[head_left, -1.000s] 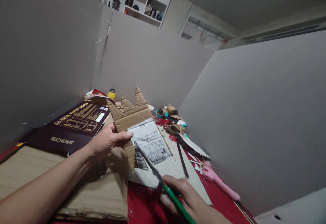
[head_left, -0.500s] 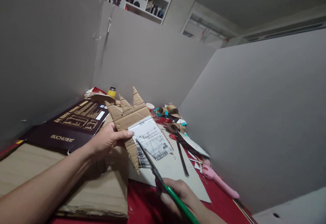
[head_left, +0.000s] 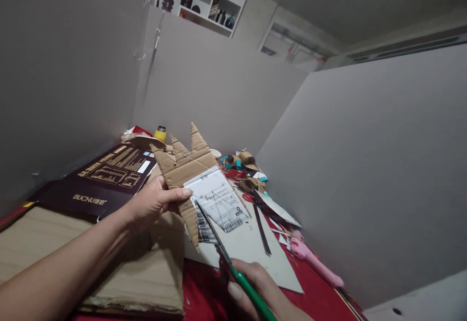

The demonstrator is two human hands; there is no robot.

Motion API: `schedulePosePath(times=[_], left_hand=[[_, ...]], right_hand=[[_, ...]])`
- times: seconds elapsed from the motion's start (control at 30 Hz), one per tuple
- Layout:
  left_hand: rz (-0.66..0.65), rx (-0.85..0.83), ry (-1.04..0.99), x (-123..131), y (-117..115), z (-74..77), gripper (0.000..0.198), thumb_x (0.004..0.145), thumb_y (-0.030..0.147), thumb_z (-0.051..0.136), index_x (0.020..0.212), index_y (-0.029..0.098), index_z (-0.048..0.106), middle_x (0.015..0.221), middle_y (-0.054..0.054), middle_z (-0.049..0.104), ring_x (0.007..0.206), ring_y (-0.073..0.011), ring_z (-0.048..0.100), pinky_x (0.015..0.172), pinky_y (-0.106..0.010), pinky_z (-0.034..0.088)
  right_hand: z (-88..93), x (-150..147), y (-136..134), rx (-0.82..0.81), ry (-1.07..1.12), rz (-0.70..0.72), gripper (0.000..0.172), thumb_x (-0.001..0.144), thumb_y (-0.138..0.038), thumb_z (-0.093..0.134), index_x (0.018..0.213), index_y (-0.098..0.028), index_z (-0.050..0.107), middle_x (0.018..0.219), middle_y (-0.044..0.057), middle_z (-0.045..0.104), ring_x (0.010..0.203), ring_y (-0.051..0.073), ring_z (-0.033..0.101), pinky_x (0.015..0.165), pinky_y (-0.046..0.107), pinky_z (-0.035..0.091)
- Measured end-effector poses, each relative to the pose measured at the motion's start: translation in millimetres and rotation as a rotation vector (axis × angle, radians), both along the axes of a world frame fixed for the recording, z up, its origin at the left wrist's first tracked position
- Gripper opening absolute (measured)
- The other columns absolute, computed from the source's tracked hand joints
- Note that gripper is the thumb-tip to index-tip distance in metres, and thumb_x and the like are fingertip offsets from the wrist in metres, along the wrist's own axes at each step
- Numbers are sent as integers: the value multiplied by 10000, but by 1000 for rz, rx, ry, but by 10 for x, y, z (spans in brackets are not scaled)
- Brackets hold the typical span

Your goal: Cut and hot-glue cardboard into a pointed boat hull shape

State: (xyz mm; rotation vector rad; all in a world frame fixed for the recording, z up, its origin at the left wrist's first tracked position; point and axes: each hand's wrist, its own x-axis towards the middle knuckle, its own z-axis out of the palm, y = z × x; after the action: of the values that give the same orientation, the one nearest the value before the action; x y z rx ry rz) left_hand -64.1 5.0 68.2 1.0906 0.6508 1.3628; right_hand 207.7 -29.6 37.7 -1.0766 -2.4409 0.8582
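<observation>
The cardboard cutout (head_left: 184, 172) is brown corrugated board, its top edge cut into three jagged spikes and its lower left edge narrowing to a ragged point, with the ribbing exposed along the cuts. A white printed shipping label (head_left: 219, 204) with a barcode is stuck across its lower half. The left hand (head_left: 155, 202) reaches in from the lower left, forearm stretched out, and pinches the cutout's left edge with the thumb lying flat on the front face, holding it tilted above the table (head_left: 204, 287), which is covered in red. The right hand (head_left: 255, 292), low at the bottom edge, is closed around the green handles of the scissors (head_left: 228, 258), whose dark blades point up and left into the label's lower edge. Beside them lie a flat brown cardboard sheet (head_left: 146, 272), a glossy maroon box (head_left: 98, 180), a white card sheet (head_left: 255, 253) and a pink plastic tool (head_left: 314, 258). Compared with half a second ago, the cutout sits almost unchanged, while the scissors and right hand have crept slightly further left.
</observation>
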Motion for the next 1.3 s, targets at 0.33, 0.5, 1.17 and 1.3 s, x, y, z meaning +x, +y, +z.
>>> schedulePosePath(times=[0.33, 0.5, 1.17, 1.3], left_hand=[[9, 18, 72, -49, -24, 35, 476, 687, 280, 806, 1130, 170, 671, 938, -74, 743, 780, -204, 658, 621, -271, 484], [-11, 24, 58, -37, -19, 23, 474, 678, 287, 813, 1118, 170, 681, 965, -84, 747, 832, -220, 672, 693, -296, 514], [-81, 22, 98, -37, -6, 8, 543, 718, 263, 785, 1232, 182, 631, 1100, -104, 729, 964, -258, 678, 788, -325, 522], [-91, 36, 128, -48, 3, -1, 536, 734, 250, 772, 1246, 189, 622, 1115, -102, 724, 975, -254, 674, 806, -329, 520]], right_hand=[[-50, 0, 66, -94, 57, 39, 492, 911, -639, 367, 834, -170, 496, 720, -3, 417, 641, 137, 400, 604, 254, 377], [-148, -55, 152, -223, 206, 158, 467, 899, -625, 409, 722, -194, 382, 595, -57, 278, 538, 90, 258, 485, 239, 223], [-302, 76, 234, -263, 217, 224, 493, 881, -642, 431, 674, -202, 352, 568, -58, 280, 499, 70, 248, 434, 204, 215], [-278, 76, 240, -227, 233, 270, 479, 899, -610, 422, 661, -203, 339, 569, -56, 280, 488, 68, 251, 424, 205, 217]])
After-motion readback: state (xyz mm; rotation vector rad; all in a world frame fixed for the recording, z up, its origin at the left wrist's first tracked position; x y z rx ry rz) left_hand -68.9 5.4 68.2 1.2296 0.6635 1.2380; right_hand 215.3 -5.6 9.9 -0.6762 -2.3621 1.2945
